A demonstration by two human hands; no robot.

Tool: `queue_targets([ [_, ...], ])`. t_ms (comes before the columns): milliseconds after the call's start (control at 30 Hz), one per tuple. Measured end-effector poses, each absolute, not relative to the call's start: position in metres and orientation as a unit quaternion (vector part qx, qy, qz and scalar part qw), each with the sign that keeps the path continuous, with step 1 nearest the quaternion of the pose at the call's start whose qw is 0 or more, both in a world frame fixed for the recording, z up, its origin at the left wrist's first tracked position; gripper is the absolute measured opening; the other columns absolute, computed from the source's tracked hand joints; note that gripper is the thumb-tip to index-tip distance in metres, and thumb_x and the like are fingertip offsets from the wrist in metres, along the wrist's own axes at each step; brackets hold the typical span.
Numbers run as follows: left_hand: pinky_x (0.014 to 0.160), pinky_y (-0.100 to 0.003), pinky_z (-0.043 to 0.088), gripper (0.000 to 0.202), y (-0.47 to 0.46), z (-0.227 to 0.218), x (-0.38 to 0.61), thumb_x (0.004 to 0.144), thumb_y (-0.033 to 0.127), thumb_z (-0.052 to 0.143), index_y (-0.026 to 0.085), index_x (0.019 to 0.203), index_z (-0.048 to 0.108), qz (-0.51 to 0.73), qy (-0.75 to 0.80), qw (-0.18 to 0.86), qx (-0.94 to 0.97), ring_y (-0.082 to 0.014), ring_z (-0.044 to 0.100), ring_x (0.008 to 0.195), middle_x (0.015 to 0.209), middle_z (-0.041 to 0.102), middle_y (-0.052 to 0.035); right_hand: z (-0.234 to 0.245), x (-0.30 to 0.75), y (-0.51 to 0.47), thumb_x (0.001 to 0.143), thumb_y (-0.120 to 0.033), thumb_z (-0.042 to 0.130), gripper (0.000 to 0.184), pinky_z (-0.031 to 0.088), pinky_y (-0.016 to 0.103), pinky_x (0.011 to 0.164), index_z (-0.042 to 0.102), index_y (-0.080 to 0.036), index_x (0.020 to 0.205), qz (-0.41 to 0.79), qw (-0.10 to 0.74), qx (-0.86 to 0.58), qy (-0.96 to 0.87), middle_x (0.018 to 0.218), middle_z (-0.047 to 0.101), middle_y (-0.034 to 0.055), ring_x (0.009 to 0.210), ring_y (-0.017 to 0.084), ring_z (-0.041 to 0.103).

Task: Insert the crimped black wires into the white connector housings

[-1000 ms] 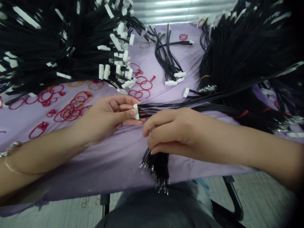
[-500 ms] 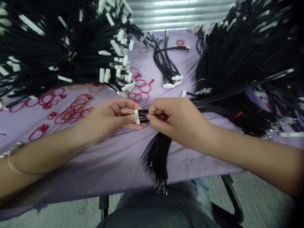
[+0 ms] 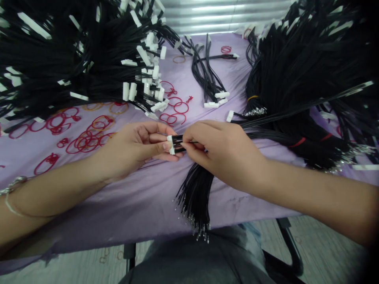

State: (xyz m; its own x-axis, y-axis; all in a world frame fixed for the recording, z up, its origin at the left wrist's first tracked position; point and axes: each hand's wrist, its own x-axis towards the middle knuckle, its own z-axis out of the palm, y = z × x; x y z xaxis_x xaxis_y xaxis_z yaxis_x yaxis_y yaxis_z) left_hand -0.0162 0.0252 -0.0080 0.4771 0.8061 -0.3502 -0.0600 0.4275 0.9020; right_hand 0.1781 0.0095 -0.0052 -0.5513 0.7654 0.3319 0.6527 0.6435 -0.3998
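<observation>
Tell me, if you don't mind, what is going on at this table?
A person pinches a white plastic connector between the thumb and fingers of the left hand, while the right hand grips the black wires just behind it. The lower ends of the wires, with small metal terminals, fan out over a lilac cloth. Large heaps of similar black wires with white connectors lie on both sides, and red rubber bands are scattered on the cloth.

Soft, even indoor light, only faint shadows; bright glare bands on ribbed metal panel (image 3: 225, 15) up top; wide-angle bend at edges, corners dark, esp. R side; v. little blur.
</observation>
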Motion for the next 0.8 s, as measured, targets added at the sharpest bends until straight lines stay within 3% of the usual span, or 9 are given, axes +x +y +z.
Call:
queue_targets([
  [233, 0.070, -0.024, 0.060, 0.015, 0.026, -0.008, -0.014, 0.070, 0.010, 0.076, 0.014, 0.083, 0.068, 0.313, 0.431, 0.724, 0.439, -0.0167, 0.071, 0.072, 0.073, 0.072, -0.0026, 0.001, 0.177, 0.007, 0.092, -0.017, 0.043, 0.021, 0.037, 0.028, 0.063, 0.063, -0.012, 0.089, 0.074, 0.184, -0.387, -0.901, 0.082, 0.063, 0.0066, 0.072, 0.016, 0.054],
  [400, 0.064, -0.017, 0.058, 0.018, 0.026, -0.004, -0.012, 0.068, 0.004, 0.074, 0.012, 0.083, 0.067, 0.329, 0.449, 0.731, 0.394, -0.0125, 0.069, 0.068, 0.071, 0.070, -0.0017, 0.015, 0.185, -0.005, 0.093, -0.018, 0.041, 0.025, 0.038, 0.041, 0.083, 0.065, -0.017, 0.088, 0.014, 0.173, -0.307, -0.936, 0.111, 0.058, 0.0101, 0.100, 0.025, 0.050],
  [567, 0.066, -0.019, 0.060, 0.019, 0.026, -0.004, -0.014, 0.069, 0.001, 0.073, 0.013, 0.083, 0.068, 0.342, 0.453, 0.732, 0.377, -0.0125, 0.069, 0.067, 0.073, 0.070, -0.0015, 0.006, 0.187, -0.005, 0.089, -0.010, 0.051, 0.011, 0.039, 0.038, 0.084, 0.059, -0.014, 0.083, 0.158, 0.092, -0.238, -0.954, 0.095, 0.060, 0.0061, 0.091, 0.020, 0.051],
  [700, 0.060, -0.012, 0.058, 0.016, 0.026, -0.004, -0.014, 0.071, 0.002, 0.072, 0.013, 0.082, 0.069, 0.339, 0.442, 0.742, 0.373, -0.0103, 0.069, 0.064, 0.068, 0.069, 0.0001, 0.007, 0.188, -0.001, 0.089, -0.006, 0.049, 0.010, 0.042, 0.033, 0.077, 0.058, -0.010, 0.090, 0.167, 0.123, -0.259, -0.943, 0.089, 0.058, 0.0059, 0.083, 0.018, 0.052],
  [800, 0.062, -0.013, 0.059, 0.016, 0.026, -0.003, -0.014, 0.072, 0.002, 0.072, 0.013, 0.083, 0.068, 0.335, 0.433, 0.745, 0.381, -0.0112, 0.070, 0.065, 0.071, 0.071, -0.0001, 0.007, 0.191, 0.004, 0.089, -0.008, 0.050, 0.010, 0.043, 0.033, 0.077, 0.060, -0.011, 0.090, 0.149, 0.135, -0.247, -0.948, 0.089, 0.059, 0.0061, 0.081, 0.017, 0.052],
])
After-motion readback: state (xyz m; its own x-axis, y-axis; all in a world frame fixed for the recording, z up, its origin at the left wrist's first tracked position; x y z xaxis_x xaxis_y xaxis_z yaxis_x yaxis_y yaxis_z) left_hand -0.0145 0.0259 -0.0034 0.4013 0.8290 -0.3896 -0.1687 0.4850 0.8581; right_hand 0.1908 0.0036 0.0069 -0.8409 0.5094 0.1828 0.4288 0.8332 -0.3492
